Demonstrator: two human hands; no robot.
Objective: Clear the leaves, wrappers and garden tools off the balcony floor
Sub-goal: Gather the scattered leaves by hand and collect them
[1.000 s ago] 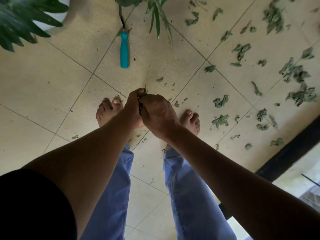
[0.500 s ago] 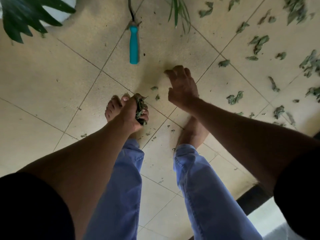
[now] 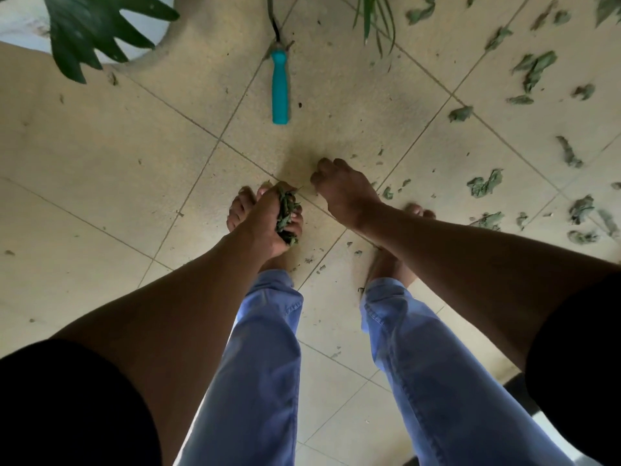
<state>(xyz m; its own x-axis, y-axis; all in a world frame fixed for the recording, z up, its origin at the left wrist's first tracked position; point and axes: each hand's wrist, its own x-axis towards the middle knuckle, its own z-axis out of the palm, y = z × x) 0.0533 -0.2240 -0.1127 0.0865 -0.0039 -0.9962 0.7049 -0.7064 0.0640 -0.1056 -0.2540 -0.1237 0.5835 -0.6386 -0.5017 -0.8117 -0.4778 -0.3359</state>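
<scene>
My left hand (image 3: pixel 268 218) grips a bunch of dry green leaves (image 3: pixel 286 213) above my bare left foot. My right hand (image 3: pixel 339 190) reaches down to the tiled floor just right of it, fingers curled at the floor; what they touch is hidden. A garden tool with a teal handle (image 3: pixel 280 87) lies on the tiles ahead, its dark metal end pointing away. Several crumpled leaves (image 3: pixel 485 185) are scattered over the tiles to the right, and small leaf crumbs (image 3: pixel 386 193) lie near my right hand.
A white pot (image 3: pixel 148 48) with a large dark-leaved plant (image 3: pixel 97 31) stands at the top left. Thin green leaves (image 3: pixel 373 15) hang in at the top centre. A dark threshold (image 3: pixel 517 391) runs along the lower right. My bare feet and blue trousers fill the centre.
My right hand left the left hand, swung out toward the tool, then came back and down to the floor beside the left hand. The left hand keeps its leaf bunch.
</scene>
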